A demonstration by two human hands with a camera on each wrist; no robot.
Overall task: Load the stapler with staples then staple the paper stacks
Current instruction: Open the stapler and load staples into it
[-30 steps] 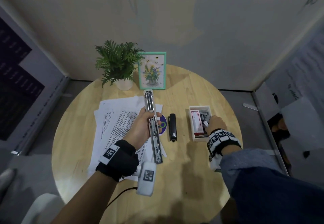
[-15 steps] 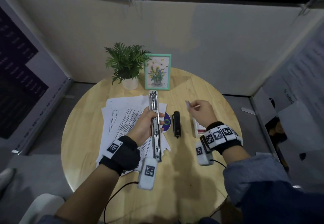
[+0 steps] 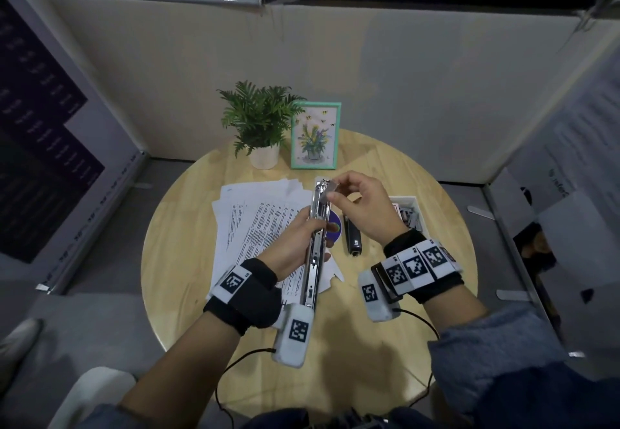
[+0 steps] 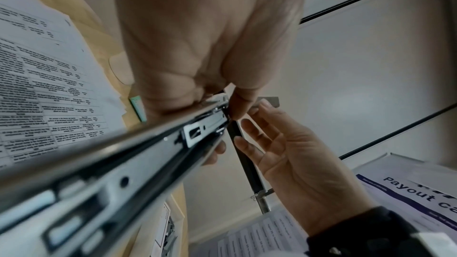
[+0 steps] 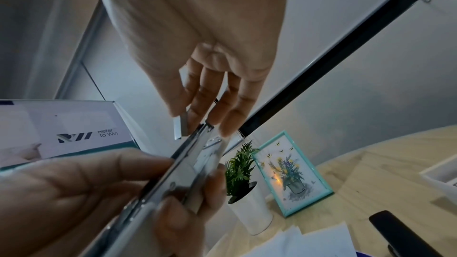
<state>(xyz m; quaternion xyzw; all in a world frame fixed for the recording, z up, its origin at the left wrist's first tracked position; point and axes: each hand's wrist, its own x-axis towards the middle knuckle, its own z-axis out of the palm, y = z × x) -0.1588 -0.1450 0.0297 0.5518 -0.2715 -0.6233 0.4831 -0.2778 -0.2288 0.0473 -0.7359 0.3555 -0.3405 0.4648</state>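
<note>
My left hand grips a long silver stapler, opened out flat and held above the paper stacks, its far end pointing away from me. My right hand pinches a short grey staple strip between thumb and fingertips, right at the stapler's far end. The left wrist view looks along the stapler's rail to the strip. In the right wrist view the strip sits just left of the stapler's tip, close to it; whether they touch is unclear.
A small black stapler lies right of the papers. A white box with staple strips stands at the right of the round wooden table. A potted plant and a green picture frame stand at the back.
My right hand left the white box with a staple strip, rose and moved left to the stapler's far end. The left hand kept its hold on the stapler.
</note>
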